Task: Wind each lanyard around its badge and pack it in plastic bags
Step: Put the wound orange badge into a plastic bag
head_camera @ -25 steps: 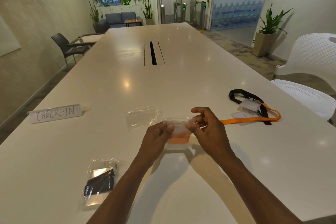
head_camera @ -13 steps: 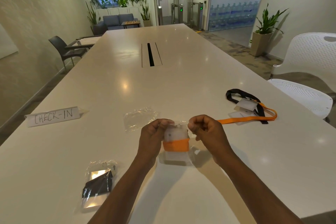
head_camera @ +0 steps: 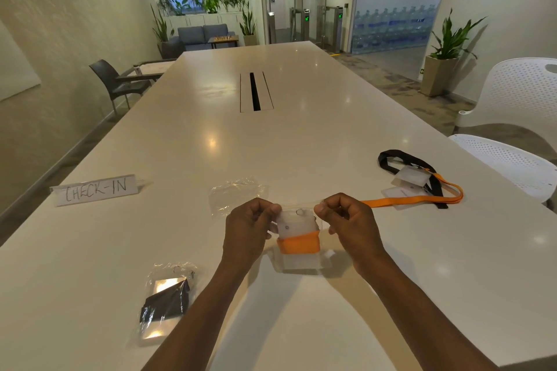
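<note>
Left hand (head_camera: pixel 250 229) and right hand (head_camera: pixel 346 220) pinch bag (head_camera: pixel 298 262) mouth apart (fingers curled), orange-wound badge (head_camera: pixel 297 230) sliding in; empty bag (head_camera: pixel 236 197) waits close.

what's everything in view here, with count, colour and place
table: 1, white, fills the view
badge in bag: 1, orange-wound, clear bag, between both hands
packed badge: 1, black-wound, bagged, near left
empty bag: 1, clear, beyond left hand
loose badges: 2, white, right; black lanyard, orange lanyard
sign: 1, white, CHECK-IN, left
chairs: white right, dark far left
potted plant: 1, green, right wall
left hand: pinches bag's left edge
right hand: pinches bag's right edge
</note>
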